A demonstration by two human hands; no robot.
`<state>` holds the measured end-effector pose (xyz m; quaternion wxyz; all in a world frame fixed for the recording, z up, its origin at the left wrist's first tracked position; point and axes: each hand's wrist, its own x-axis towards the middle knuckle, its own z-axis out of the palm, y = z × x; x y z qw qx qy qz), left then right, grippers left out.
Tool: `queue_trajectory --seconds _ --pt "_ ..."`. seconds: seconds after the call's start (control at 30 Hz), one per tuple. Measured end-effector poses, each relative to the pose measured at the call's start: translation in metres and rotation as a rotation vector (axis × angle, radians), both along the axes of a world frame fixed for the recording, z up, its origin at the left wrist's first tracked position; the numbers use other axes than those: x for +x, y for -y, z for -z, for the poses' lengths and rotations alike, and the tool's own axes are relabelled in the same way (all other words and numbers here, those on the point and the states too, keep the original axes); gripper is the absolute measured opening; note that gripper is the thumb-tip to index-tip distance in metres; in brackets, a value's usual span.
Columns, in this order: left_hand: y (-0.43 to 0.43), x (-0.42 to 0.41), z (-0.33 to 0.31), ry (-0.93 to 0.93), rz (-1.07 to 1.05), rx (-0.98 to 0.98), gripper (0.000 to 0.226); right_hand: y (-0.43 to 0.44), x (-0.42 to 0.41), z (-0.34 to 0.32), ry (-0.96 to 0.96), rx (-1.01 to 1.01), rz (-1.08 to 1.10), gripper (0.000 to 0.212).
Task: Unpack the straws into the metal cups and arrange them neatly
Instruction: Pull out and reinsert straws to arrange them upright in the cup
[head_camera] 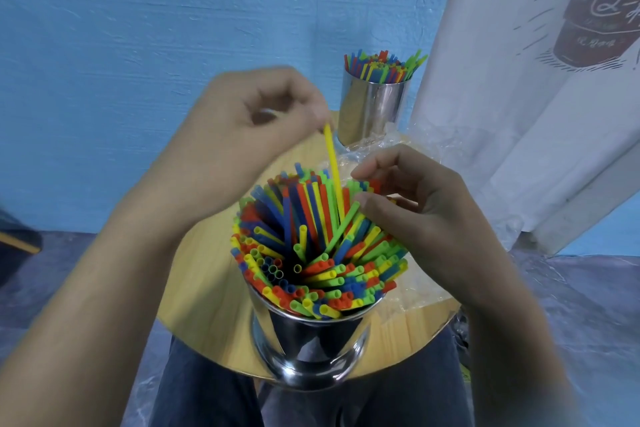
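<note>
A near-upright yellow straw [333, 166], foot in the near metal cup [311, 340], is pinched at its top by the left hand [249, 121]; neighbouring straws [311, 253] are touched, perhaps gripped, by the curled right hand [415, 204].

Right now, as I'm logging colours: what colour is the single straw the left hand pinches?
Yellow; the head view shows the straw in the left hand best.

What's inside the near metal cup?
Red, yellow, green and blue straws pack the near metal cup, leaning; the left hand pinches one yellow straw among them. Their lower ends are hidden.
</note>
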<state>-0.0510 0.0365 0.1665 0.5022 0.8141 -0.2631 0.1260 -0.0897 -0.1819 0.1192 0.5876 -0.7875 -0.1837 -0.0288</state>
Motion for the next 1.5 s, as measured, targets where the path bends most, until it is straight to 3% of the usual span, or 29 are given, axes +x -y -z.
queue_trajectory --seconds 0.1,0.27,0.53,0.63,0.8,0.97,1.07,1.23,1.4,1.5 --pt "-0.005 0.004 -0.007 0.055 -0.087 -0.362 0.017 0.000 0.001 0.001 0.019 -0.015 0.005 0.011" --pt "-0.010 0.005 -0.009 -0.088 -0.192 -0.882 0.015 -0.004 0.000 0.000 0.054 0.008 0.038 0.014" --pt "-0.010 0.003 0.006 -0.287 -0.167 -1.109 0.013 -0.006 -0.002 -0.004 0.159 0.145 0.107 0.016" --pt "-0.009 0.001 0.011 -0.314 -0.159 -1.046 0.017 -0.005 -0.002 -0.004 0.217 0.237 0.162 0.014" --pt "-0.011 0.002 0.022 -0.326 -0.201 -0.710 0.022 0.002 -0.001 -0.010 0.160 0.587 0.193 0.018" --pt "-0.020 0.004 0.028 -0.301 -0.178 -0.289 0.016 0.008 0.003 -0.009 0.176 0.660 0.294 0.013" --pt "-0.019 0.001 0.029 -0.224 -0.065 -0.146 0.008 0.010 0.003 -0.010 0.207 0.692 0.392 0.023" --pt "-0.012 -0.002 0.027 -0.342 0.173 0.146 0.028 0.008 0.002 -0.015 0.278 0.469 0.445 0.023" --pt "-0.013 -0.001 0.022 -0.466 0.214 0.240 0.033 -0.005 0.006 -0.006 0.259 0.102 0.279 0.010" --pt "-0.011 -0.002 0.020 -0.453 0.186 0.238 0.030 -0.011 0.008 0.000 0.273 0.096 0.316 0.023"
